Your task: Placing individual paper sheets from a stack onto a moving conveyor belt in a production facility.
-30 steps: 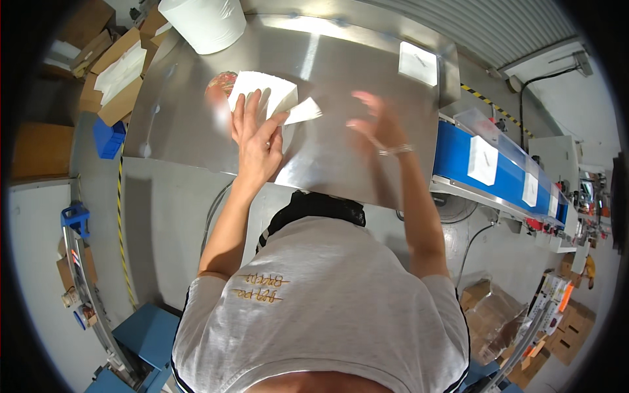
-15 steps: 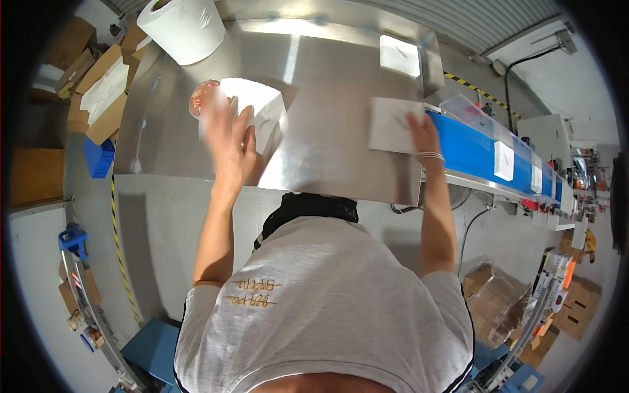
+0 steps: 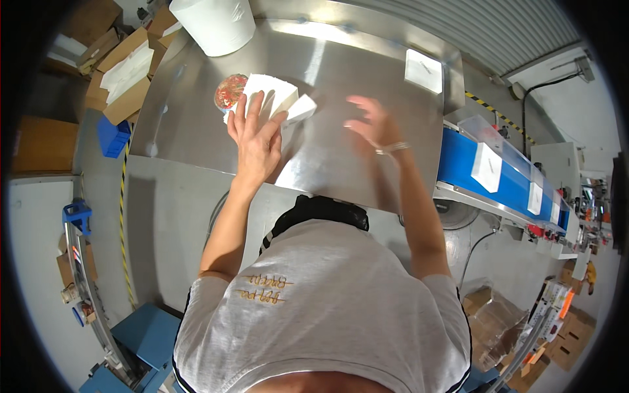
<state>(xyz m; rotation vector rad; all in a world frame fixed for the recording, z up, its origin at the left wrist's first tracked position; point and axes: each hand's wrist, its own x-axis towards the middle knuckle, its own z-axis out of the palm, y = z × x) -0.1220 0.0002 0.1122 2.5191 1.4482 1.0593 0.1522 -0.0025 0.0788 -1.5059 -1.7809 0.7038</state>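
My left hand [image 3: 257, 145] lies with spread fingers on a fanned stack of flat white square packets [image 3: 270, 88] at the left of the steel table. One packet [image 3: 300, 110] sticks out of the stack to the right, near the thumb. Just left of the stack is a round thing with a red mottled top [image 3: 230, 92]; its kind is unclear. Over the middle of the table my right hand [image 3: 379, 124], slightly blurred, has thumb and fingers apart and nothing between them.
A blue conveyor belt [image 3: 462, 154] runs off at the right, carrying several white packets [image 3: 487, 168]. Another white packet [image 3: 424, 71] lies in the table's far right corner. A large white roll [image 3: 216, 26] stands at the far left, beside open cardboard boxes [image 3: 124, 72].
My right hand has let go of a white packet by the belt and moved left toward the stack. That packet now lies on the belt. A packet now juts out of the stack.
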